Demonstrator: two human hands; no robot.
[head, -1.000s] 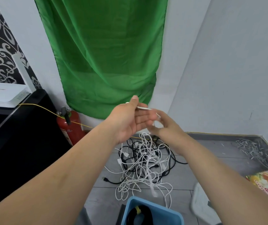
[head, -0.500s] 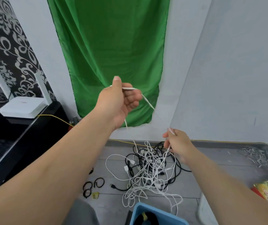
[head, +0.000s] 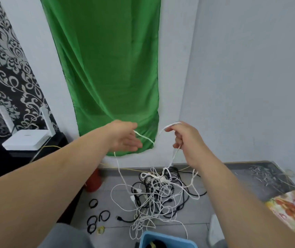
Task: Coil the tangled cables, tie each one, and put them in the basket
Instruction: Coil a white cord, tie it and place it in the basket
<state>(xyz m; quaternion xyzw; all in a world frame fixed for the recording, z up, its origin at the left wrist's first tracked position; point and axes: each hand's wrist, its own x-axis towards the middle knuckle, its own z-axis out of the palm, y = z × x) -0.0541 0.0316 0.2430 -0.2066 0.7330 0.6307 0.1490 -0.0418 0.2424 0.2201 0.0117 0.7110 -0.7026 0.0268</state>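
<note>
Both hands are raised in front of a green cloth [head: 107, 68] with one thin white cable [head: 147, 138] strung between them. The left hand [head: 123, 138] has its palm turned inward. Its thumb lies over the cable and its fingers are only loosely bent, so the hold looks light. The right hand [head: 186, 138] is curled. The cable arches over its top finger, nipped there against the thumb.

Between the hands the cable sags in a shallow V. One length drops from under the left hand and another from the right fist. Both fall to the pile [head: 158, 192] on the floor [head: 193, 217].

The pile is a loose knot of thin white cables and thicker black ones, with small white plugs showing. White loops spill toward the near side, where they reach the blue basket [head: 179, 241] at the bottom edge. Something dark with a bit of yellow sits inside the basket.

Several small black rings [head: 96, 219] lie on the floor left of the pile. Farther left a white router [head: 27, 139] sits on a black table [head: 0, 167].
</note>
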